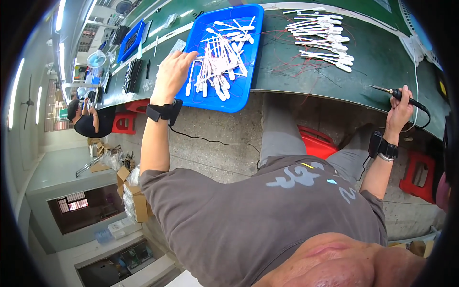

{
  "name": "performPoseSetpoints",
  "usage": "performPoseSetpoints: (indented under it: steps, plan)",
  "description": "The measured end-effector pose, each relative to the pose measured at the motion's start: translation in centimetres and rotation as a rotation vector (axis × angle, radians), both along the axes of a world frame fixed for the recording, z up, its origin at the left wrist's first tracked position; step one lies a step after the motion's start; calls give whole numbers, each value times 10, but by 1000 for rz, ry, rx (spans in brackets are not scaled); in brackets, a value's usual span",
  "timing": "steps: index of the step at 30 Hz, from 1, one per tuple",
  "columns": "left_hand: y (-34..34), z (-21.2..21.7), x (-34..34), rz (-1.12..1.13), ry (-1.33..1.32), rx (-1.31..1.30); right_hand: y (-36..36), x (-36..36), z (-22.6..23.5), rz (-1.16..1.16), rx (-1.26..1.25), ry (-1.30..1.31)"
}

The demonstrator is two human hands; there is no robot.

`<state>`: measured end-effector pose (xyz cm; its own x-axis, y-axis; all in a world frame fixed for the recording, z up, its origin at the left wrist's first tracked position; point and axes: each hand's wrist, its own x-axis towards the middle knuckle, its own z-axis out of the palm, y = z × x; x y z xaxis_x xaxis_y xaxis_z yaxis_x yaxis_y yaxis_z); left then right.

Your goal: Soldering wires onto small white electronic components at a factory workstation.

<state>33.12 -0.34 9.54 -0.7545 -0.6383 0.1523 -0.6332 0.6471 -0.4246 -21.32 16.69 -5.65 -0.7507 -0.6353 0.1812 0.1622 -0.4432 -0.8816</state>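
While your right hand (401,109) is closed around the handle of a soldering iron (398,94), near the front edge of the bench at your right, its metal tip points left, over the green bench top (377,52); the iron's long axis runs nearly side to side, dropping slightly toward the handle end; from there a black cord (428,115) curls down beside your hand. Your left hand (173,71) is at the left rim of a blue tray (243,98), fingers bent toward its contents; whether they pinch anything you cannot tell from this view. In the tray lies a loose heap of white stick-like pieces (219,63), their long axes crossing at many angles, several rounded ends aimed toward you; right of the tray, between it and the iron, a row of similar white pieces (334,39) lies on the bench, long axes roughly parallel and side to side, rounded ends to the right, thin ends to the left; a red stool (318,142) stands below the bench; a co-worker (91,122) sits far off to your left.
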Motion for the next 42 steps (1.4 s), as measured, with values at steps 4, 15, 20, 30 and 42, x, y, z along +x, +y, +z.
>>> performPoseSetpoints:
  steps: [4, 15, 20, 30, 42]
  plan:
    - [5, 4, -6, -34, -37, -41, 0, -1, -1, -2, 2, 6]
    - [31, 24, -13, -10, 224, 169, -1, -3, -6, 2, -10, 14]
    - [37, 24, -17, 153, 748, 667, -1, -3, -5, 9, -8, 16]
    - [18, 67, -24, -97, 1507, 683, -1, -1, -2, -7, -8, 8]
    - [15, 18, -233, -344, 825, -37, -5, 5, 6, -53, 54, -9]
